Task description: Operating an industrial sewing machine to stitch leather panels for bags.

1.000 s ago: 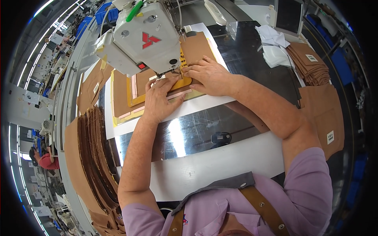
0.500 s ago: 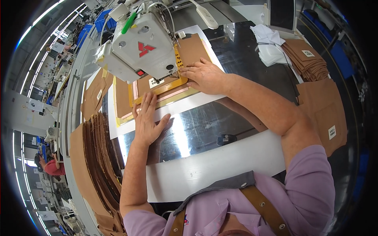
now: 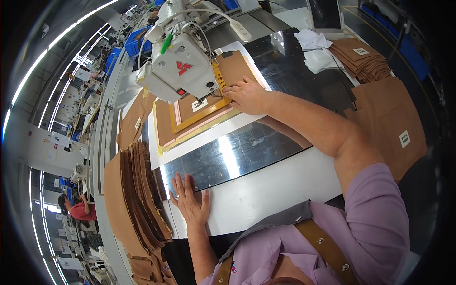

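My right hand (image 3: 248, 96) lies flat with fingers stretched, its fingertips at the right side of a yellow-orange frame (image 3: 194, 122). The frame sits on a brown fabric piece (image 3: 236, 67) under the head of a white industrial sewing machine (image 3: 179, 69). A white label (image 3: 199, 104) shows inside the frame, close below the needle area, which the machine head partly hides. Beneath lies a white sheet (image 3: 223, 127) edged with yellow tape. My left hand (image 3: 191, 203) is spread at the shiny metal plate's (image 3: 256, 142) near left edge, away from the frame, holding nothing.
A thick stack of brown fabric pieces (image 3: 135, 190) hangs at the left. At the right are a labelled brown piece (image 3: 389, 123), a folded brown pile (image 3: 358, 59) and white cloth pieces (image 3: 318, 59). A lamp (image 3: 241, 31) reaches over from the back. Another person (image 3: 81, 210) is far left.
My left hand has left the frame's near edge and moved toward me, down to the plate's near left edge. My right hand stays at the frame. The whole view has shifted slightly.
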